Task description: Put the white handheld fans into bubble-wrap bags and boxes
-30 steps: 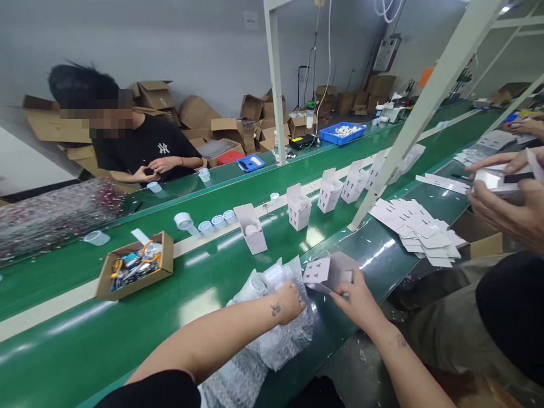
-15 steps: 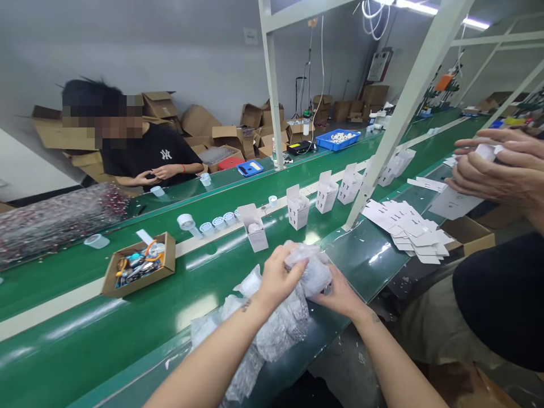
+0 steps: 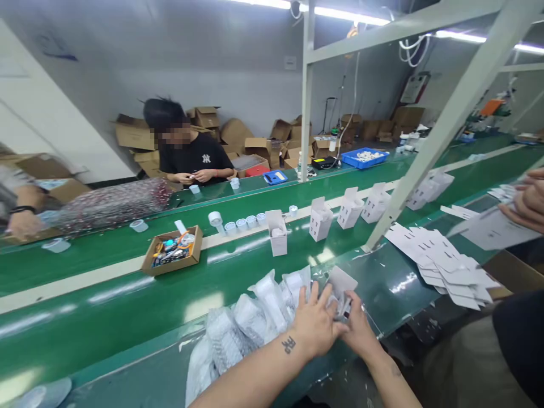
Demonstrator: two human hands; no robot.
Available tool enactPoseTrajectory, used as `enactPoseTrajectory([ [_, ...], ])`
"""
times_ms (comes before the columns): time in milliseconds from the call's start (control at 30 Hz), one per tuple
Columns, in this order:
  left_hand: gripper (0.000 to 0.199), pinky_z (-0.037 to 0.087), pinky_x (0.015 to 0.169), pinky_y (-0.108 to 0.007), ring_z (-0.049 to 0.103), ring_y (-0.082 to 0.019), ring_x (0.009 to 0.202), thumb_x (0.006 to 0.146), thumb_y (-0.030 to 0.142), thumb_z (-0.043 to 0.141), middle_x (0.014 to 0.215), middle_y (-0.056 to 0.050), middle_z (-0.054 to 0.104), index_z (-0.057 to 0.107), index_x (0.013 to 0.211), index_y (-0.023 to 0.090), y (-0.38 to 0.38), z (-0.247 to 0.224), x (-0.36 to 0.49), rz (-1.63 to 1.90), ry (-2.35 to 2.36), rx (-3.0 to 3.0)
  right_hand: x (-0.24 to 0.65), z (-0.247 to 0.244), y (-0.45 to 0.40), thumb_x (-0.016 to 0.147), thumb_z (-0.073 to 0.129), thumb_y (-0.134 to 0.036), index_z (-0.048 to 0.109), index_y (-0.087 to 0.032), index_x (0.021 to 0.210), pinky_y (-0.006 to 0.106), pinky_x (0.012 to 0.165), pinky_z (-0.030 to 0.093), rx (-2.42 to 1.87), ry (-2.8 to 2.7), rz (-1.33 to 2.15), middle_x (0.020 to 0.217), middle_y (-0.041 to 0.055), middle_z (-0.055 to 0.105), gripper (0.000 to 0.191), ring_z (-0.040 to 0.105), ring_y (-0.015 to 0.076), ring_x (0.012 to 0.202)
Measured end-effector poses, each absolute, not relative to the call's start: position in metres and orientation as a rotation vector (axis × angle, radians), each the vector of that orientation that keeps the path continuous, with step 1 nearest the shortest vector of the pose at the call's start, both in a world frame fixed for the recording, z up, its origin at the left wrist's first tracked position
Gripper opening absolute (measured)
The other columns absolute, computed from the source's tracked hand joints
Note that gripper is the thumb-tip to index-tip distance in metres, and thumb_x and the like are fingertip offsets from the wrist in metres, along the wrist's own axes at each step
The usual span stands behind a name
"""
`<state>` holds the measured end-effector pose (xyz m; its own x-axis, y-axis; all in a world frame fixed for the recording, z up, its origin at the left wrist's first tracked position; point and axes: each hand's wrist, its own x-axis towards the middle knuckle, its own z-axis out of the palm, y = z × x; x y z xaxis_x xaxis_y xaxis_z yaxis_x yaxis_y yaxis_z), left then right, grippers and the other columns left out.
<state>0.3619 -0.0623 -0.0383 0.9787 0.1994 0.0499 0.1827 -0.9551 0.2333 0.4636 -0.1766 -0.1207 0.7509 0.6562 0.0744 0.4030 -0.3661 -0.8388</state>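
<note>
A small white carton (image 3: pixel 342 280) with its lid flap raised stands at the front edge of the workbench, partly covered by my hands. My right hand (image 3: pixel 360 324) wraps its fingers round the near right side of the carton. Across its left side and opening, my left hand (image 3: pixel 315 317) lies with fingers spread, touching it. Fingers hide most of what is in the carton. Just left of my hands, several bubble-wrap packets (image 3: pixel 250 317) lie in a row.
Several open white cartons (image 3: pixel 321 222) stand along the green conveyor (image 3: pixel 238 266). A cardboard tray (image 3: pixel 172 252) of small parts sits left of white round pieces (image 3: pixel 241 223). Flat carton blanks (image 3: pixel 437 263) are piled at right, beside a co-worker's hand (image 3: pixel 529 201). A slanted post (image 3: pixel 442 124) rises nearby.
My hands have gone from a clear-wrapped item to the white carton, and my left fingers have spread. The view has swung left. The co-worker's hands at right have lowered with a white blank.
</note>
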Motion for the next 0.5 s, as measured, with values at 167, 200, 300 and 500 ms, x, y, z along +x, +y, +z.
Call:
enactPoseTrajectory([
  [167, 0.055, 0.016, 0.106, -0.074, 0.016, -0.044, 0.142, 0.089, 0.066, 0.037, 0.157, -0.008, 0.025, 0.062, 0.123, 0.03, -0.051, -0.013, 0.342, 0.209, 0.167, 2.689, 0.467, -0.067, -0.186, 0.068, 0.059, -0.039, 0.038, -0.021, 0.122, 0.041, 0.076, 0.054, -2.13, -0.892, 0.294, 0.105, 0.0111, 0.063, 0.061, 0.069, 0.0278, 0.085],
  [200, 0.053, 0.018, 0.107, -0.072, 0.016, -0.043, 0.142, 0.09, 0.064, 0.037, 0.156, -0.009, 0.025, 0.063, 0.122, 0.03, -0.045, 0.0, 0.332, 0.33, 0.201, 2.627, 0.468, -0.045, -0.183, 0.069, 0.06, -0.039, 0.038, -0.022, 0.122, 0.039, 0.075, 0.054, -2.13, -0.957, 0.261, 0.108, 0.0109, 0.062, 0.06, 0.069, 0.0272, 0.085],
  [300, 0.047, 0.027, 0.11, -0.058, 0.028, -0.034, 0.138, 0.094, 0.054, 0.037, 0.144, -0.014, 0.041, 0.065, 0.117, 0.024, -0.026, 0.035, 0.284, 0.713, 0.4, 2.395, 0.474, 0.02, -0.146, 0.072, 0.062, -0.046, 0.039, -0.025, 0.124, 0.036, 0.074, 0.053, -2.069, -1.202, 0.179, 0.113, 0.0102, 0.06, 0.061, 0.068, 0.0253, 0.087],
  [500, 0.04, 0.047, 0.078, -0.027, 0.057, -0.016, 0.08, 0.095, 0.041, 0.038, 0.08, -0.003, 0.064, 0.067, 0.081, 0.017, -0.01, 0.027, 0.152, 0.638, 1.021, 1.903, 0.46, 0.031, 0.051, 0.066, 0.064, -0.052, 0.036, -0.018, 0.123, 0.039, 0.074, 0.052, -1.76, -1.769, 0.438, 0.11, 0.0133, 0.053, 0.072, 0.063, 0.0281, 0.088],
])
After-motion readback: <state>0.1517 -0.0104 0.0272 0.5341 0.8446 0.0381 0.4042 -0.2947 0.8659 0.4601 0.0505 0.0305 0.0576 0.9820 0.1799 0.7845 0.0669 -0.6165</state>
